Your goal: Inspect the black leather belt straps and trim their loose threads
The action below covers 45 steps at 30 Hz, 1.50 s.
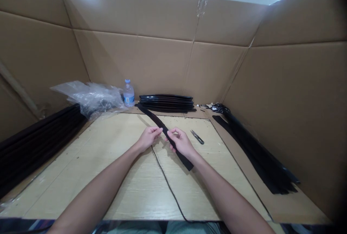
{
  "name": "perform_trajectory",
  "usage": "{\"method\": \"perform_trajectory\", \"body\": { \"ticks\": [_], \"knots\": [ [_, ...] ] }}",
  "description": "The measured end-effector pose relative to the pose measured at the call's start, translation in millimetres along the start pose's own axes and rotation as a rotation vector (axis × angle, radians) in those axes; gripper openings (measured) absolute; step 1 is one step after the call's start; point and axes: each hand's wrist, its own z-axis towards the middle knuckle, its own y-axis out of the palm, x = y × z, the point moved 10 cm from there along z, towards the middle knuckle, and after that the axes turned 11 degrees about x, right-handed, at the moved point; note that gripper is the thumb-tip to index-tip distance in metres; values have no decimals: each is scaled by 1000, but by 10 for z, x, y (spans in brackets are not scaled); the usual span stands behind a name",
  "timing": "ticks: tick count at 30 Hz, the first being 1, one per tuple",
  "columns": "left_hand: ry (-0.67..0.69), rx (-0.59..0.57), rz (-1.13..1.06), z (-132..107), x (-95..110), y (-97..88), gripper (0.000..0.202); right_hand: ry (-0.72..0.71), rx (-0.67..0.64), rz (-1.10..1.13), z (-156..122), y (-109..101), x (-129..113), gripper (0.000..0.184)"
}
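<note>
A long, flat black fabric strip (183, 158) runs slantwise over the table, its far end near the stack at the back. My right hand (181, 141) is closed on the strip's middle, thumb on top and fingers curled beneath. My left hand (149, 137) is closed in a pinch, its fingertips at the strip's left edge. A thin black cord (168, 184) trails from under my left hand to the table's front edge; its upper end is hidden by that hand. To the right of my right hand lies a pair of thread snips (197, 137).
Black strips are stacked at the back (166, 103), along the left side (40, 140) and along the right (257, 154). Crumpled clear plastic (94, 98) lies beside a water bottle (128, 93). Tall cardboard walls (162, 60) enclose the wooden table (81, 176).
</note>
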Motion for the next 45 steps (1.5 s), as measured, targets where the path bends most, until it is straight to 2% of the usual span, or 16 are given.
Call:
{"method": "perform_trajectory", "body": {
  "ticks": [5, 11, 15, 18, 20, 24, 28, 33, 41, 45],
  "knots": [
    [-6, 8, -22, 26, -22, -6, 39, -8, -13, -14, 24, 4, -5, 33],
    [14, -37, -26, -25, 54, 50, 40, 40, -85, -12, -19, 56, 90, 32],
    [47, -34, 34, -41, 95, 62, 39, 111, -124, 33, -70, 74, 141, 44],
    [69, -14, 51, -29, 117, 45, 39, 100, -150, 63, -73, 95, 73, 47],
    [83, 15, 60, -12, 127, 10, 39, 87, -143, 97, -54, 91, 24, 40],
    [81, 53, 77, 13, 111, -45, 37, 165, -103, 185, -33, 78, 81, 36],
    [56, 25, 34, 4, 96, 3, 36, 194, -67, 203, -58, 90, 137, 43],
    [47, -15, 27, -26, 96, 72, 37, 147, -100, 113, -100, 167, 101, 32],
    [41, -22, 40, -37, 84, 86, 41, 90, -19, 13, -77, 78, 108, 33],
    [33, -14, 58, -34, 60, 60, 43, 99, 3, 64, -38, 38, 105, 44]
  ]
}}
